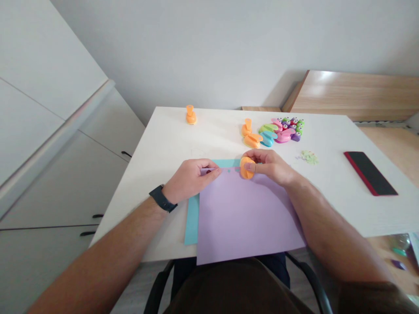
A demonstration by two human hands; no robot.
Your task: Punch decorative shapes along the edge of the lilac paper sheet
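A sheet of purple paper (242,218) lies over a light blue sheet (192,220) at the front of the white table. My left hand (195,176) pinches the far left edge of the purple sheet between thumb and fingers. In my right hand (270,165) is an orange craft punch (246,168), gripped at the purple sheet's far edge with the thumb on its top. Between my hands, a small blue shape shows near that edge, with the light blue sheet beneath. A small dark red spot shows beside my left fingers.
Several coloured craft punches (268,138) are grouped at the back right, and one orange punch (191,116) stands at the back left. Small pale green paper pieces (309,157) lie right of my hand. A black and red flat case (371,173) rests farther right.
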